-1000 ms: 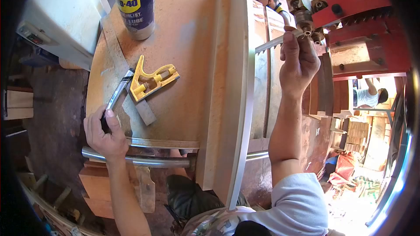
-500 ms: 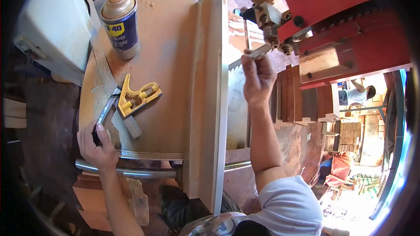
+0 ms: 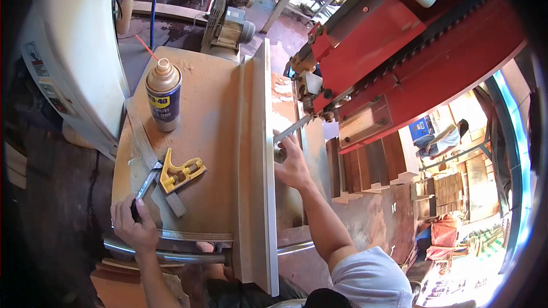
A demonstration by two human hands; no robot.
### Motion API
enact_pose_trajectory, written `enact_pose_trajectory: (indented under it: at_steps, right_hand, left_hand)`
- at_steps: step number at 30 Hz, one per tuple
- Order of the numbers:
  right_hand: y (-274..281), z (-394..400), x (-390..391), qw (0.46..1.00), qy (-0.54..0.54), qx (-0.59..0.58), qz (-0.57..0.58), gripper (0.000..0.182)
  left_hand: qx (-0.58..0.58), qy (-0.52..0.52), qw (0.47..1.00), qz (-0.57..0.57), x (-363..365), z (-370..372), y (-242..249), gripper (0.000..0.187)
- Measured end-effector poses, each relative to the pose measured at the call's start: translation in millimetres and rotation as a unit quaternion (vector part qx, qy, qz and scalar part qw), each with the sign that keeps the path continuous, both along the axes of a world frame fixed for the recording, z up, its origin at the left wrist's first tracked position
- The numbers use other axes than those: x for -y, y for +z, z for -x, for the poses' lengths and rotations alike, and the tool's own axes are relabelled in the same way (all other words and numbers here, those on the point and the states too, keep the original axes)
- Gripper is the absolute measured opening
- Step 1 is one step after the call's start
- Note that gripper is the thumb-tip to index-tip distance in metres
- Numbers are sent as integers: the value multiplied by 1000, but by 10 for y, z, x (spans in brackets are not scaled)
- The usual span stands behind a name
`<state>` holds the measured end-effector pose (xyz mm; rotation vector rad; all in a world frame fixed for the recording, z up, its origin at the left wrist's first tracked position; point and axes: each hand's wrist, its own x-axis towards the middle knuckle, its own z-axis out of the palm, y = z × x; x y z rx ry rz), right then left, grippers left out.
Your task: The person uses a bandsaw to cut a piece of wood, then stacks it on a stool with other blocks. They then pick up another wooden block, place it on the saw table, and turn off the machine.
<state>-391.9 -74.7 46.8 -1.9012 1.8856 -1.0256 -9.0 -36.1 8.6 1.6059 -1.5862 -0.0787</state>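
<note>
My left hand (image 3: 135, 223) is closed around the black end of a slim silver-and-black tool (image 3: 149, 181), whose exact kind I cannot make out. The tool's tip touches or overlaps a yellow combination square head (image 3: 180, 173) on the dusty saw table (image 3: 211, 114). Under them lies a flat grey metal strip (image 3: 140, 131). Across the tall fence (image 3: 264, 194), my right hand (image 3: 293, 164) is at the toothed bandsaw blade (image 3: 297, 127). Its index finger is against or close to the blade, with thumb and finger apart; the fence partly hides the fingertips.
A WD-40 can (image 3: 164, 96) with a red straw stands on the table. The red bandsaw housing (image 3: 371, 63) hangs at upper right, its blade guides (image 3: 313, 88) near my right hand. A motor (image 3: 233, 27) sits beyond. Stacked boards (image 3: 374, 162) and another person (image 3: 445, 140) are at right.
The view has shifted, showing more of the saw and the floor beyond. My right hand has gone from pinching the blade near the guides to a lower place closer to the fence, fingers parted.
</note>
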Motion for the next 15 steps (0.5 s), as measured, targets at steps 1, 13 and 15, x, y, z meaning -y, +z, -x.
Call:
enact_pose_trajectory:
  at_steps: [1,13,15]
  right_hand:
    - [67,7,-20,998,0,63,-17,57]
    - [710,106,123,996,42,63,43,22]
    - [634,173,145,993,54,96,42,24]
  left_hand:
    - [0,1,1000,-2,-7,6,23,17]
    - [-5,9,1000,7,-7,10,40,17]
    - [-12,11,1000,-6,-14,19,42,18]
